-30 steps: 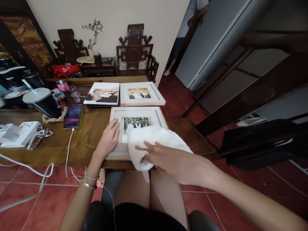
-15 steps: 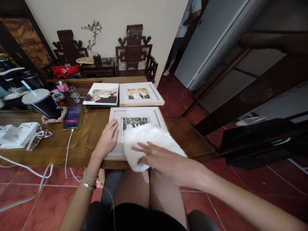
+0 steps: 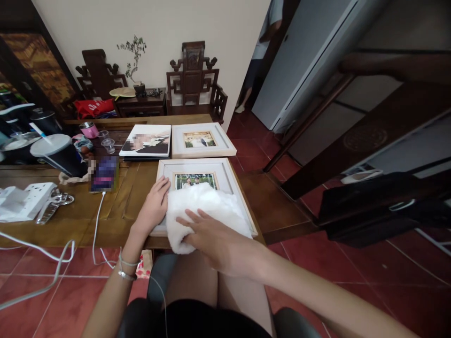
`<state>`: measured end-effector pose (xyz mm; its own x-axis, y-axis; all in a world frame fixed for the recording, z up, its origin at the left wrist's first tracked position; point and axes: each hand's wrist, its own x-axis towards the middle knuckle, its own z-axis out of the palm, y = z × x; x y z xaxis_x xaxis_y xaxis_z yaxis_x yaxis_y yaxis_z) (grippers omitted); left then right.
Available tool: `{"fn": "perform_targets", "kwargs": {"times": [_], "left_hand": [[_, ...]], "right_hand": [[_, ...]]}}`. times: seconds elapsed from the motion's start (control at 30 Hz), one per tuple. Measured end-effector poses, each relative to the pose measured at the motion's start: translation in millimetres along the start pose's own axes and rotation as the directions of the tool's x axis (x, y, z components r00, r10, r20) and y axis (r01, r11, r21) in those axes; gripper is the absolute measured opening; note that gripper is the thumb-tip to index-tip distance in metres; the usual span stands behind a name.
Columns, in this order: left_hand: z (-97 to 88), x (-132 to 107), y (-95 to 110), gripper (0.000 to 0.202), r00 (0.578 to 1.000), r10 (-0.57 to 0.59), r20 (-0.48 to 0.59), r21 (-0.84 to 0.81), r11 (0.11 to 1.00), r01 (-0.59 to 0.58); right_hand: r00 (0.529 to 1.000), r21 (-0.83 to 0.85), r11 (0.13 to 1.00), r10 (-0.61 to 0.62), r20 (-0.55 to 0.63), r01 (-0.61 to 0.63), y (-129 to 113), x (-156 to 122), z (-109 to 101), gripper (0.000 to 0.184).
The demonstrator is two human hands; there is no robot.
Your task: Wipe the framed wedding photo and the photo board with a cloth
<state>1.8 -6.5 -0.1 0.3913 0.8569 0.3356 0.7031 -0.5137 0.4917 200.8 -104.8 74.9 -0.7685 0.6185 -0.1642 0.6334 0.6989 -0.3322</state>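
Observation:
A light wooden picture frame (image 3: 229, 177) with a couple's photo lies flat at the table's near edge. My left hand (image 3: 154, 203) rests on its left border, fingers stretched forward over the rim. A fluffy white cloth (image 3: 211, 206) covers the lower part of the frame and hangs a little over the table edge. My right hand (image 3: 207, 237) presses on the cloth with fingers spread over it, its thumb tucked into a fold. The cloth hides the lower part of the photo.
Behind lie a second frame (image 3: 218, 149) and a white photo panel (image 3: 146, 132). To the left are a phone (image 3: 104, 174) on a cable, a dark lidded cup (image 3: 63, 157) and a power strip (image 3: 35, 199). A dark wooden chair (image 3: 317, 155) stands at right; a person (image 3: 257, 56) is by the door.
My right hand has slid the cloth left across the frame, covering more of the photo's lower left. My left hand stays at the frame's left border. The view has shifted slightly.

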Motion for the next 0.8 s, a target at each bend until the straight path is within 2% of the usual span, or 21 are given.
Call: {"fn": "perform_targets", "kwargs": {"times": [0.07, 0.13, 0.23, 0.3, 0.43, 0.57, 0.67, 0.73, 0.8], "left_hand": [[-0.6, -0.1, 0.0, 0.042, 1.000, 0.005, 0.000, 0.018, 1.000, -0.005], [-0.5, 0.1, 0.1, 0.043, 1.000, 0.005, -0.005, 0.027, 1.000, -0.005], [0.4, 0.1, 0.1, 0.043, 1.000, 0.006, 0.014, 0.041, 0.999, -0.006], [1.5, -0.3, -0.5, 0.043, 0.999, 0.000, 0.037, 0.058, 0.998, -0.002], [4.7, -1.3, -4.7, 0.041, 0.998, 0.003, 0.056, 0.073, 0.997, -0.007], [7.7, -1.3, -9.6, 0.041, 0.998, 0.003, 0.062, 0.067, 0.998, -0.007], [8.3, -1.1, -10.1, 0.041, 0.999, -0.001, 0.035, 0.043, 0.999, 0.000], [7.7, -0.7, -8.8, 0.040, 1.000, 0.001, 0.007, 0.023, 1.000, -0.001], [6.5, -0.1, -6.7, 0.040, 1.000, 0.009, -0.011, 0.014, 1.000, -0.009]], "right_hand": [[0.998, -0.011, 0.999, 0.048, -0.048, -0.048, 10.0, -20.5, 11.9, 0.040], [0.986, -0.035, 0.988, 0.149, -0.078, -0.152, 17.2, -47.7, 15.6, 0.043], [0.940, -0.133, 0.933, 0.323, -0.109, -0.335, 18.2, -78.3, 8.6, 0.042], [0.901, -0.229, 0.871, 0.419, -0.116, -0.435, 15.9, -81.5, 1.3, 0.038], [0.838, -0.339, 0.768, 0.512, -0.186, -0.544, 29.3, -56.3, -7.7, 0.037], [0.811, -0.302, 0.753, 0.530, -0.246, -0.584, 71.0, -22.9, -21.1, 0.045], [0.779, -0.229, 0.761, 0.512, -0.362, -0.607, 92.1, 3.8, -38.0, 0.047], [0.798, -0.230, 0.803, 0.424, -0.428, -0.550, 93.8, 24.4, -46.0, 0.046], [0.854, -0.276, 0.856, 0.297, -0.428, -0.436, 89.7, 46.6, -47.0, 0.044]]}}
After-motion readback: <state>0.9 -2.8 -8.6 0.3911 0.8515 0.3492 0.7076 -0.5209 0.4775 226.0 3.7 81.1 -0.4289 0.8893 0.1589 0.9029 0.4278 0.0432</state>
